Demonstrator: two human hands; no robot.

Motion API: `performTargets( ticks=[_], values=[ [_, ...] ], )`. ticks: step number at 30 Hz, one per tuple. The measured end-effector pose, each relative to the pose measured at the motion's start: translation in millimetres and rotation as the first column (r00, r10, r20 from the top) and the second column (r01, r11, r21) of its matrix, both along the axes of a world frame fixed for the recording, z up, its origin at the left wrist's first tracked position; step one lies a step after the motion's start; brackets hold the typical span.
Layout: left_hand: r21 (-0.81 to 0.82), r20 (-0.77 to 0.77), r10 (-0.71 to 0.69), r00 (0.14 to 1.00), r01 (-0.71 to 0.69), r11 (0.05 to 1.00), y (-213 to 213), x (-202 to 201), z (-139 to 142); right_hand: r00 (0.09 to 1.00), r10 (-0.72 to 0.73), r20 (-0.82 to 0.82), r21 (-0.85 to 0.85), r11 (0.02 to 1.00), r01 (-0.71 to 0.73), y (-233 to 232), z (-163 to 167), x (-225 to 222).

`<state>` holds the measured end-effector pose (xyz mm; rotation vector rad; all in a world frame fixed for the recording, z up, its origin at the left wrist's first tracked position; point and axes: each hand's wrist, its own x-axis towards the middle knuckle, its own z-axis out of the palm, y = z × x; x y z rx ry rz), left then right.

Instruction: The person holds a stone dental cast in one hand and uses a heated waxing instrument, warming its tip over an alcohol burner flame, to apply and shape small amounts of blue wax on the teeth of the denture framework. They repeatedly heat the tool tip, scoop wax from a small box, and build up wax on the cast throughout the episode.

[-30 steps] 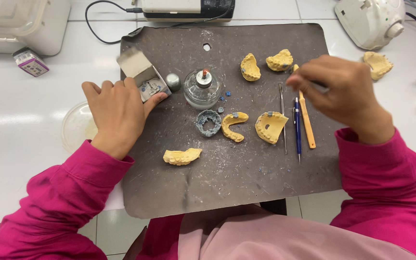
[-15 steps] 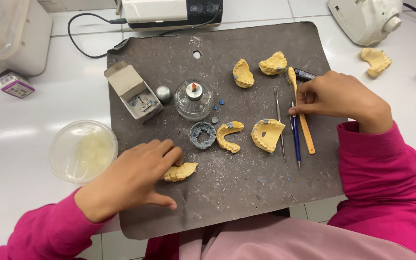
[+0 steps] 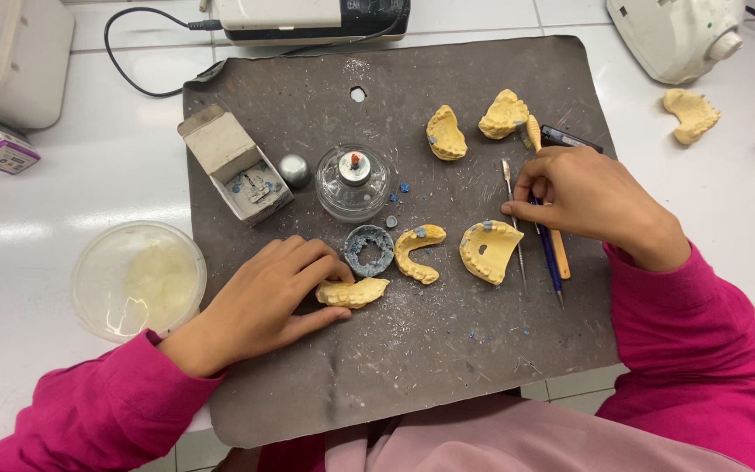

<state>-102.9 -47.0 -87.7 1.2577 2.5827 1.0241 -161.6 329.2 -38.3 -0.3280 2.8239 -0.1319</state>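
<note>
Our left hand (image 3: 259, 301) lies low and left of centre, fingertips and thumb closing on a pale yellow plaster cast of a row of teeth (image 3: 353, 292), which rests flat on the dark grey speckled work mat (image 3: 447, 367). We judge this cast stiff, fairly light and brittle: the thin ends and the teeth would chip, so the thicker curved back is the place to grip.

Our right hand (image 3: 583, 197), right of centre, pinches a slim metal-tipped instrument (image 3: 514, 223) among a blue-handled tool (image 3: 549, 253) and a wooden-handled one (image 3: 557, 253); we cannot tell how firmly.

Just beside the held cast sits a small round grey dish (image 3: 369, 251) caked with blue-grey residue. Above it stands a clear glass spirit lamp (image 3: 353, 182), little showing inside. Upper left on the mat, an open grey cardboard box (image 3: 233, 164) holds blue-flecked bits. Off the mat at left, a clear plastic round tub (image 3: 138, 280) carries a yellowish film.
</note>
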Motion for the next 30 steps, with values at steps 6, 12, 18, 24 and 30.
performTargets(
  ticks=[6, 12, 18, 24, 30],
  values=[
    [0.057, -0.109, 0.039, 0.993, -0.032, 0.998, 2.5, 4.9, -6.7, 0.996, -0.084, -0.02, -0.011, 0.996, 0.083, -2.2, -3.2, 4.2],
    [0.078, -0.136, 0.034, 0.99, -0.024, 0.997, 1.8, 5.3, -9.6, 0.994, -0.11, -0.015, -0.385, 0.918, 0.095, 8.3, 12.3, 3.1],
    [0.078, -0.15, 0.038, 0.988, -0.026, 0.997, 0.5, 4.9, -9.8, 0.921, 0.124, 0.368, -0.826, 0.499, 0.263, 10.6, 15.3, 12.6],
    [0.083, -0.145, 0.036, 0.989, -0.024, 0.996, 1.3, 3.9, -9.5, 0.977, 0.076, 0.199, -0.745, 0.659, 0.101, -16.2, 14.4, 29.1],
    [0.073, -0.167, 0.045, 0.985, -0.034, 0.997, 0.1, 3.7, -9.1, 0.83, 0.371, -0.416, -0.146, 0.874, -0.464, -68.5, 1.4, 47.0]
  ],
)
